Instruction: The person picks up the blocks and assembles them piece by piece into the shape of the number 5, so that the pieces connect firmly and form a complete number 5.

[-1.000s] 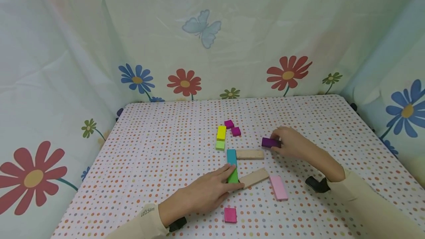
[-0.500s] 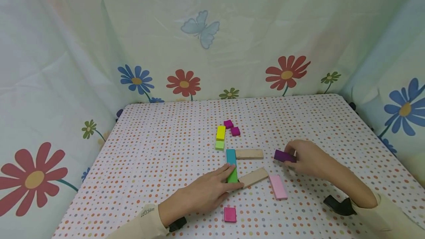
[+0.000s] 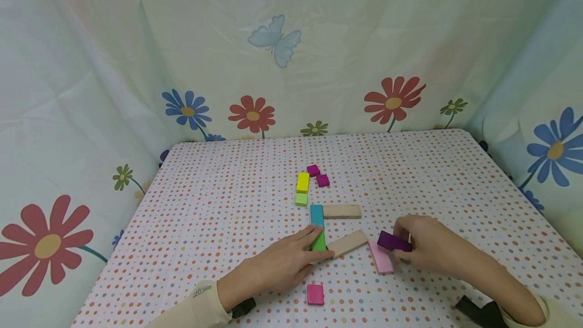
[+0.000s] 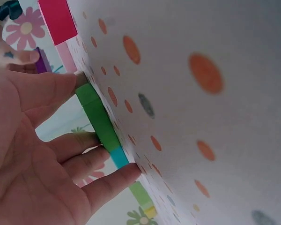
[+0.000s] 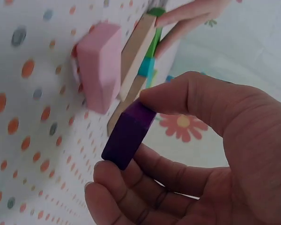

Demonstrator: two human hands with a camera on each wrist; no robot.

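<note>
The left forearm [image 3: 246, 276] reaches from the near left toward the middle, a cream sleeve [image 3: 193, 308] ending at the wrist. The left hand [image 3: 289, 257] lies low, palm down, its fingers extended and its thumb [image 4: 49, 86] spread apart from them. From the near right, the right forearm [image 3: 494, 278] angles left and far. The right hand [image 3: 428, 242] pinches, its thumb [image 5: 173, 96] opposed to the bent fingers [image 5: 112, 183].

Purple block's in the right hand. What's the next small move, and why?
Probably lower the purple block beside the pink block: the right hand pinches it in the air close by, while the left hand touches the green block.
</note>
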